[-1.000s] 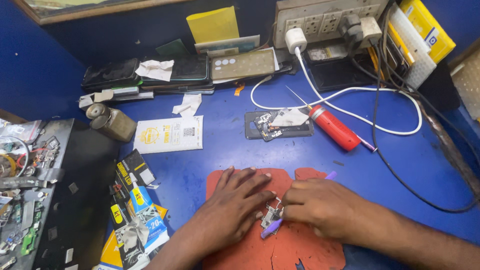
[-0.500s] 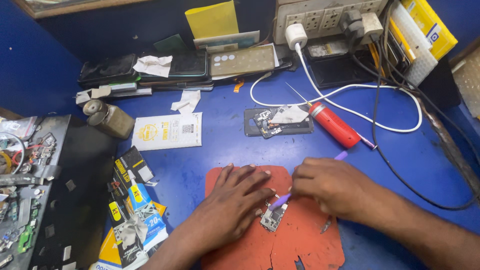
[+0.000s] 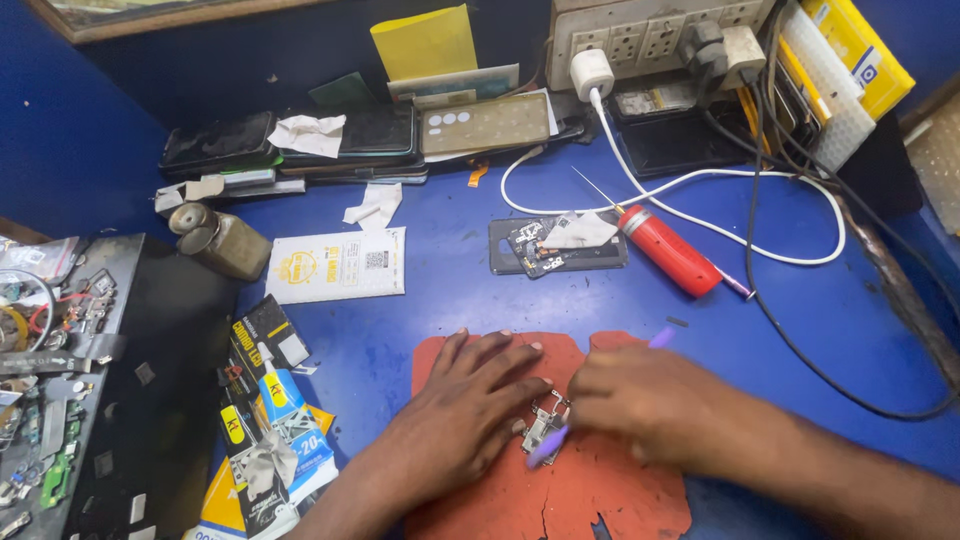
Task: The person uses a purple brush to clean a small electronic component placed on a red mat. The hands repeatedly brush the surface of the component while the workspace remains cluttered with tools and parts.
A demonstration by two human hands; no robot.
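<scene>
On the torn red rubber mat (image 3: 600,490) at the blue tabletop's near edge, our left hand (image 3: 470,420) pins the small metal circuit part (image 3: 545,425) flat, right hand (image 3: 640,400) grasping a purple-handled tool (image 3: 548,447); prying underway, steadiness needed.

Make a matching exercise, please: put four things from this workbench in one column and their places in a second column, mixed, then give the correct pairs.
Things:
1. red screwdriver
2. white charger plug
3. small metal bottle
4. purple tool

Places:
A. in the socket strip at the back
B. in the right hand, above the orange mat
C. lying beside the dark phone frame with the board
D. lying at the left, near the white packet

Pairs: 1-C, 2-A, 3-D, 4-B
</scene>
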